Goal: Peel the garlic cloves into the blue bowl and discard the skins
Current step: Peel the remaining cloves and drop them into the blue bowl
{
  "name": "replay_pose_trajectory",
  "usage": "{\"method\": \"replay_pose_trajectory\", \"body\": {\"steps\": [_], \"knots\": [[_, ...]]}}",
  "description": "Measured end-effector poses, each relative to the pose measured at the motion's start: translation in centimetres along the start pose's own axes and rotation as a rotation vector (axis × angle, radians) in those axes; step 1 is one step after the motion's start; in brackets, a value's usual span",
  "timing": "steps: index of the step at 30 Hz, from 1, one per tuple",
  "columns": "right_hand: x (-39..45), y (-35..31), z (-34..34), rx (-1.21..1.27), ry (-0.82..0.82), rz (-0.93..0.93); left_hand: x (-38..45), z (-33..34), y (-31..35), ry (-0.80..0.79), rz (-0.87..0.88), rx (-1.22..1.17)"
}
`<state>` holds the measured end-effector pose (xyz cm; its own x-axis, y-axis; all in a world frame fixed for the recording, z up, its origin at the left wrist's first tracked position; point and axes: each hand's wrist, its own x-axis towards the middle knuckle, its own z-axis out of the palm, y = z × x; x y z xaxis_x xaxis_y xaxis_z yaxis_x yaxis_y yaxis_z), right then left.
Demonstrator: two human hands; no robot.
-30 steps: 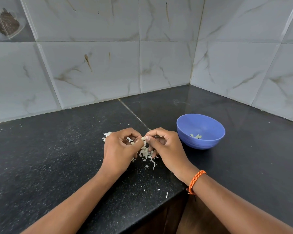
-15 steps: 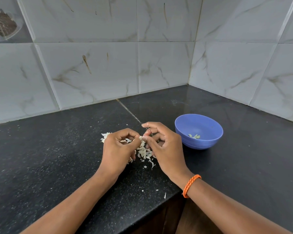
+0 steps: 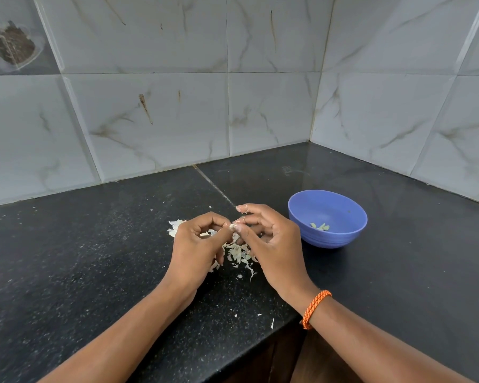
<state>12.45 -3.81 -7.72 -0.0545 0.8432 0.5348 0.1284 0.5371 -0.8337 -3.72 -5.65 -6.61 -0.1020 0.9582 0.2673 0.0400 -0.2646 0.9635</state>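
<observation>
Hands meet over the skins [image 3: 239, 254] on the bench [image 3: 94, 258], left hand [image 3: 195, 244] and right hand [image 3: 271, 244] fingers both pinching one clove [image 3: 233, 225], bowl [image 3: 327, 218] just beside.

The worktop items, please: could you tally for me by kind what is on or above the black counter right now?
Round blue plastic bowl: 1
Pile of pale papery garlic skins: 1
Small garlic clove pinched between both hands: 1
Bare hands, left hand and right hand: 2
Orange braided wristband: 1
Total: 6
</observation>
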Motion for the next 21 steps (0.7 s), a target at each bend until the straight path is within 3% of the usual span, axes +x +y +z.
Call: {"method": "replay_pose_trajectory", "body": {"steps": [17,21], "knots": [[0.46,-0.33,-0.17,0.419,0.004,0.286,0.12,-0.21,0.06,-0.032,-0.019,-0.011],[0.69,-0.50,-0.27,0.479,-0.020,0.307,0.36,-0.37,-0.17,0.024,0.008,0.033]]}}
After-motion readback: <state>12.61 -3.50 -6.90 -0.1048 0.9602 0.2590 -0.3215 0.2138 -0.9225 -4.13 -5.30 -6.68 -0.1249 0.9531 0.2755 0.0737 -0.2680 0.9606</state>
